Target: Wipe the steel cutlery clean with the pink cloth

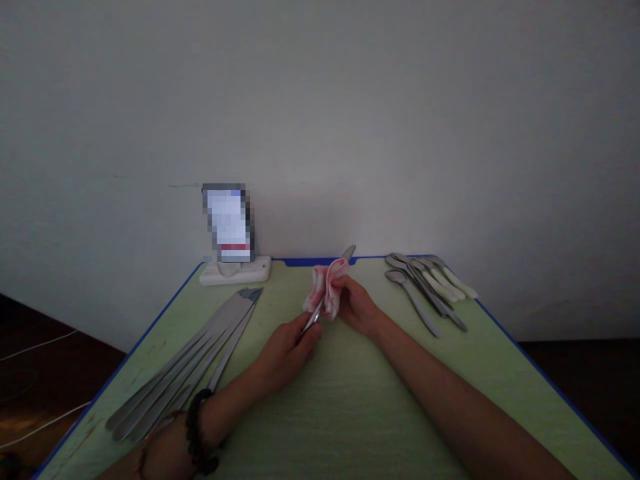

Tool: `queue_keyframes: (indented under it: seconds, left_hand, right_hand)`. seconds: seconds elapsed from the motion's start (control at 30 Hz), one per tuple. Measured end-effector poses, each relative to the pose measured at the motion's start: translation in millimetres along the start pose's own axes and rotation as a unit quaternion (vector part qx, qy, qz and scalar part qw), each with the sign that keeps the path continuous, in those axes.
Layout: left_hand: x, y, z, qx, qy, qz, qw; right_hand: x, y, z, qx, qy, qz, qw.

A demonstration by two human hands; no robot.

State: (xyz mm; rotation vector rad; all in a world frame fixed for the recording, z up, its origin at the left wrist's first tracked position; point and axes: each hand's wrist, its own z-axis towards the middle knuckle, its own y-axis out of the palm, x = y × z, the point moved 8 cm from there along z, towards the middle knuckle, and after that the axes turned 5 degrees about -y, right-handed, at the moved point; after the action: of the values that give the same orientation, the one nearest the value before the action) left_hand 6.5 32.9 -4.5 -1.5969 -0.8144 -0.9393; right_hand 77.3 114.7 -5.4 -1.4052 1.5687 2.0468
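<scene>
My left hand (293,343) is closed around the handle of a table knife (349,253), which points away from me over the middle of the table. A pink and white cloth (325,287) is folded about the knife's blade, and the blade's tip sticks out beyond it. My right hand (354,303) pinches the cloth from the right side. Part of the blade is hidden inside the folds.
Several knives (200,353) lie fanned out on the left of the green table (320,427), partly behind my left forearm. Several spoons (413,290), some with pale handles, lie at the right. A blurred-out phone (230,223) stands on a white base (237,270) by the wall.
</scene>
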Motion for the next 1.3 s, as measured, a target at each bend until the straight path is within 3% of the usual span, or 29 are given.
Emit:
queue_keyframes:
  seconds: [0.23, 0.43, 0.6, 0.9, 1.13, 1.3]
  left_hand:
    - [0.7, -1.3, -0.2, 0.007, -0.002, 0.007, 1.0]
    - [-2.0, -3.2, 0.7, 0.025, 0.002, -0.014, 1.0]
    - [-1.1, -6.7, 0.5, 0.05, -0.01, -0.036, 0.998]
    - [1.2, -5.4, -0.1, 0.042, -0.003, -0.053, 0.998]
    - [3.8, -5.2, -0.8, 0.059, 0.005, 0.071, 0.996]
    - [7.8, -4.2, -1.9, 0.058, -0.011, 0.123, 0.991]
  right_hand:
    - [3.0, -5.8, 1.8, -0.002, 0.0, 0.008, 1.0]
    - [-2.5, -17.0, 7.2, 0.059, -0.058, -0.009, 0.997]
    - [-4.1, -18.3, 8.2, 0.07, -0.074, 0.005, 0.995]
    - [-1.6, -15.6, 8.6, 0.039, -0.037, 0.061, 0.997]
    - [-7.4, 2.8, 1.2, -0.028, -0.07, -0.042, 0.996]
    - [-4.0, 1.6, 1.5, -0.036, -0.073, -0.111, 0.99]
